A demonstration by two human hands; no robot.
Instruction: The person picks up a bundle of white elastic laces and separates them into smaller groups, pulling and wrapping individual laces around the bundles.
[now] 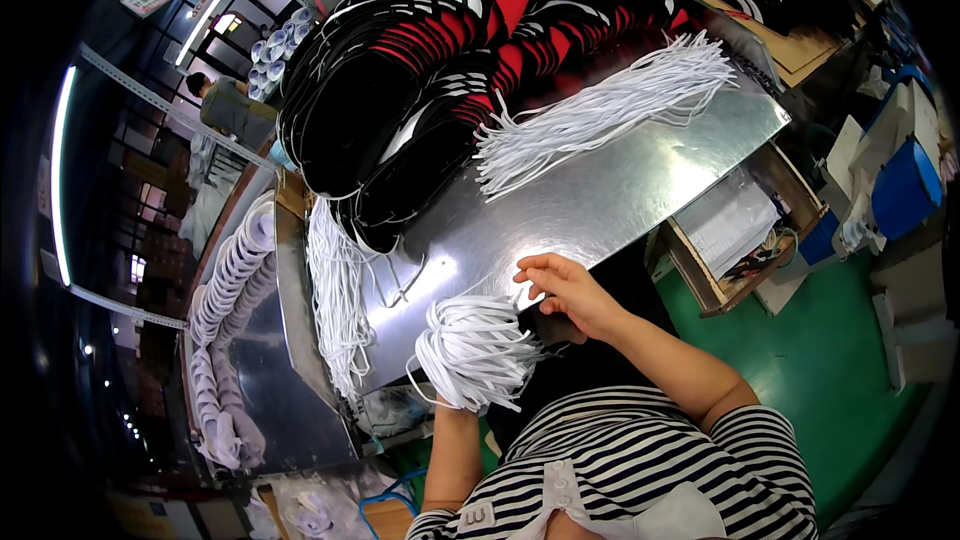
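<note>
A thick bundle of white shoelaces bunches up at the end of my left forearm, just off the table's near edge. The laces cover my left hand, which carries them; its fingers are hidden. Just right of the bundle, my right hand hovers at the metal table's edge, its fingers loosely bent and apart. I see nothing held in it. More white laces lie in a long pile across the table, and another hank hangs at its left side.
Black and red shoe uppers are stacked along the table's far side. An open drawer with papers juts out at the right. Rows of white rolled pieces stand at the left. A person is farther off, upper left.
</note>
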